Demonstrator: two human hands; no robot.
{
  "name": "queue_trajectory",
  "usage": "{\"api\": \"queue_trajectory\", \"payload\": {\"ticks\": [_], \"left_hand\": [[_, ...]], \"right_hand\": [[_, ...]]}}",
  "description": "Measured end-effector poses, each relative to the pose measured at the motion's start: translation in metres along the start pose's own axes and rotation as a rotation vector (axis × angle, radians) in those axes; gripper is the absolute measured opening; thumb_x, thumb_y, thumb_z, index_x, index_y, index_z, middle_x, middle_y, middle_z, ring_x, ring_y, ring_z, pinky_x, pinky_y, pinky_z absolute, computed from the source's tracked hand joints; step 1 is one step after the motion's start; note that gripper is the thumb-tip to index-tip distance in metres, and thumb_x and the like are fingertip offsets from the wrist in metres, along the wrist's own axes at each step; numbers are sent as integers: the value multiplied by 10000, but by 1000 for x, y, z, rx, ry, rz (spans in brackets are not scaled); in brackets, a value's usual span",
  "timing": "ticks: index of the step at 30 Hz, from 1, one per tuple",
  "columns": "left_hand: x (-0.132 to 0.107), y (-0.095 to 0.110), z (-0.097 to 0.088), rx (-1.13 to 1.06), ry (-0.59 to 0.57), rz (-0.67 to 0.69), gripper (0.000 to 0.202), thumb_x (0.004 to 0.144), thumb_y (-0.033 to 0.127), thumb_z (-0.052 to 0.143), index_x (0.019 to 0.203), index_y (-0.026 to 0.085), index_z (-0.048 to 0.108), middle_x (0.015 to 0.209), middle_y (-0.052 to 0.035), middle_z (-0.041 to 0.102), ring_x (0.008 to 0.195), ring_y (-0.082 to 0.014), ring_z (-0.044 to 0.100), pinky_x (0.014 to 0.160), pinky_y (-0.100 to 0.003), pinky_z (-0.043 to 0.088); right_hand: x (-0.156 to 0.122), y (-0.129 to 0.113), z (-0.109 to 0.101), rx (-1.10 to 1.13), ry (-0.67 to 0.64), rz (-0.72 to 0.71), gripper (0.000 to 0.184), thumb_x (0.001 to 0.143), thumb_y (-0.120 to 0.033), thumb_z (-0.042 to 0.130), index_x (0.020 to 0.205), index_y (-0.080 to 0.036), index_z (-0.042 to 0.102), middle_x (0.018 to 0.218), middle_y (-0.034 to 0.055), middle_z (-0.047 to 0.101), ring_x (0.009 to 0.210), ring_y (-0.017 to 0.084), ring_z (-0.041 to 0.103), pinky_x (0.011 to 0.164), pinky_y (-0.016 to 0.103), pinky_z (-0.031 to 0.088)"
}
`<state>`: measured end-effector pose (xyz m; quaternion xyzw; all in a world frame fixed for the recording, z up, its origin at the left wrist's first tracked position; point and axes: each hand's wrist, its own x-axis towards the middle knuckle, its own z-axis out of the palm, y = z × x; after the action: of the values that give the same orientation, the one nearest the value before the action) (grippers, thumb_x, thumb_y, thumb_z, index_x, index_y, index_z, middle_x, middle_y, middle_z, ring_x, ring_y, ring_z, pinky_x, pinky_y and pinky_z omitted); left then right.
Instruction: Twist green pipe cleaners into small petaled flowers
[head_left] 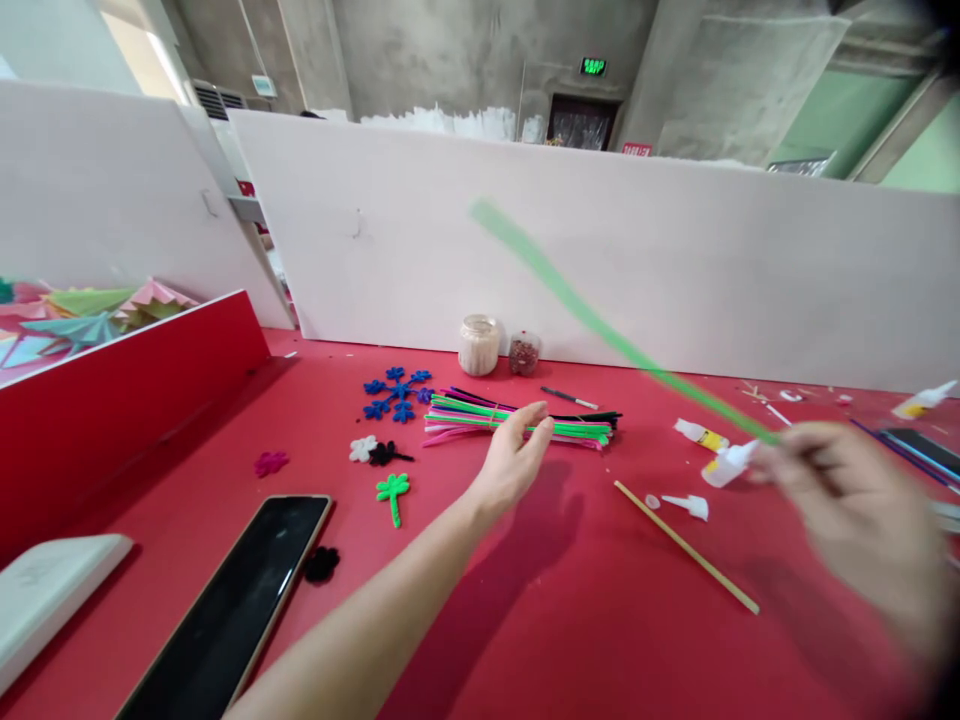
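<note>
The right hand (847, 510) pinched a green pipe cleaner (592, 320) by one end, both blurred, above the right part of the tabletop (570, 610). The left hand (510, 465), fingers loosely extended, was at the bundle (476, 412) near the far edge; whether it gripped that could not be told. A jar (478, 348) stood along the same edge.

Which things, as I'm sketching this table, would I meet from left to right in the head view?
White block, pink flower, nearer black flower, white flower, green flower, larger jar, smaller jar, wooden stick, right hand.
</note>
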<state>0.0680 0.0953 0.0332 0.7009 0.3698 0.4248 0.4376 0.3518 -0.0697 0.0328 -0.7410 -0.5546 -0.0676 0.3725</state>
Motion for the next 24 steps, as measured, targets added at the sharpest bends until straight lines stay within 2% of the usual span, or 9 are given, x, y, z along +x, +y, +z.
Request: {"api": "queue_trajectory", "payload": {"ticks": [3, 5, 8, 10, 14, 16, 19, 21, 24], "left_hand": [[-22, 23, -18, -211, 23, -52, 412, 809, 245, 356, 1197, 113, 397, 1112, -156, 585, 1003, -231, 557, 837, -366, 416], [-37, 36, -34, -541, 30, -135, 416, 736, 171, 425, 1149, 120, 438, 1074, -143, 605, 991, -247, 566, 840, -387, 411], [-58, 44, -54, -883, 74, -215, 308, 709, 183, 473, 1003, 135, 552, 974, -107, 641, 919, -245, 596, 857, -391, 394], [-71, 42, -62, -880, 90, -238, 283, 692, 139, 480, 952, 137, 592, 915, -89, 656, 898, -231, 597, 846, -365, 398], [-90, 28, -61, -694, 12, -314, 317, 686, 72, 501, 961, 166, 625, 1067, -66, 613, 947, -173, 544, 757, -243, 410], [-92, 23, -59, -609, 46, -321, 212, 757, 150, 509, 916, 165, 649, 1017, -57, 634, 765, -106, 562, 652, -192, 407], [-84, 19, -59, -723, 135, -306, 162, 773, 215, 526, 744, 129, 659, 797, -54, 674, 546, -77, 543, 553, -200, 414], [-76, 18, -62, -845, 296, -244, 127, 755, 197, 554, 684, 134, 637, 737, -34, 673, 564, -89, 576, 596, -210, 447], [-69, 12, -63, -998, 364, -217, 106, 757, 174, 554, 696, 132, 630, 716, -21, 672, 658, -115, 620, 693, -235, 476]], "right_hand": [[5, -113, 41, 294, -349, -119, 163, 840, -360, 422, 768, -223, 472, 639, 3, 533, 589, 158, 533, 531, 252, 441], [-8, -146, 59, 381, -493, -155, 174, 848, -336, 396, 725, -218, 427, 597, -24, 459, 529, 133, 461, 495, 234, 406], [-30, -148, 70, 467, -580, -123, 193, 860, -323, 369, 704, -213, 397, 594, -36, 410, 528, 123, 415, 495, 224, 377], [-36, -140, 73, 498, -608, -86, 199, 858, -324, 370, 694, -212, 390, 581, -45, 382, 520, 120, 397, 482, 220, 361], [-37, -136, 79, 515, -648, -45, 205, 847, -326, 385, 679, -209, 401, 562, -51, 390, 502, 117, 411, 466, 217, 363], [-40, -137, 81, 513, -658, -41, 212, 850, -329, 381, 678, -208, 411, 557, -44, 432, 498, 122, 450, 465, 220, 390], [-52, -134, 81, 437, -583, -56, 172, 868, -314, 356, 827, -203, 481, 702, 18, 586, 638, 161, 575, 568, 255, 477], [-65, -130, 77, 301, -477, -151, 246, 867, -290, 368, 1082, -201, 450, 957, 81, 633, 869, 199, 597, 720, 313, 491], [-84, -125, 71, 42, -449, -588, 453, 828, -309, 437, 1261, -205, 357, 1139, 93, 594, 1001, 251, 557, 779, 389, 472]]}}
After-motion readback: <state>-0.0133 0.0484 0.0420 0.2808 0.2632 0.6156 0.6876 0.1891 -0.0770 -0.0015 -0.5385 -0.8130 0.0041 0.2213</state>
